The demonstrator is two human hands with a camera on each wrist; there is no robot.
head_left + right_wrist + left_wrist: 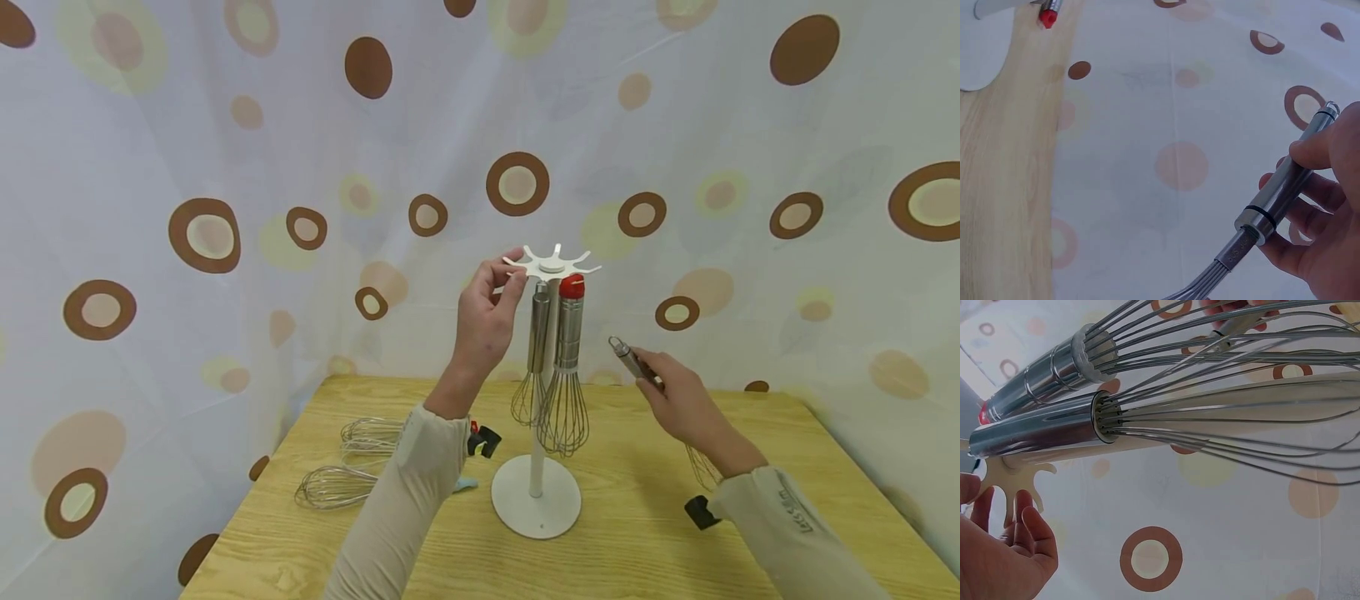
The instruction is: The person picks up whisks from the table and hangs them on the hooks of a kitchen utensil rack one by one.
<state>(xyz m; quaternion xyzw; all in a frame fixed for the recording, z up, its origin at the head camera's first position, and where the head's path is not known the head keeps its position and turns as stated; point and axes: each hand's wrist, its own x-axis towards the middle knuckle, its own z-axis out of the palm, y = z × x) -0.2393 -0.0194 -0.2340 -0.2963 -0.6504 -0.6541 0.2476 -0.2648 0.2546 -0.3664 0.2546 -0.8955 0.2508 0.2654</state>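
A white rack (pixel 552 267) with curved hook arms stands on the table. Its hooks carry a slim steel whisk (pixel 538 332) and a bigger red-topped whisk (pixel 570 333), both with wires hanging down. My left hand (pixel 486 315) pinches the left edge of the hook disc; in the left wrist view its fingers (pixel 1040 534) curl up around the disc's arms. To the right of the rack, my right hand (pixel 681 402) grips another steel whisk by its handle (pixel 1280 190). That whisk's end loop points up and left toward the rack, and its wires trail below the hand, partly hidden.
Several whisks (pixel 330 488) lie on the left of the wooden table (pixel 637 533), partly covered by my left sleeve. A light blue handle end (pixel 467 483) shows beside the rack's round white base (pixel 536 521). A dotted curtain (pixel 450 125) hangs behind.
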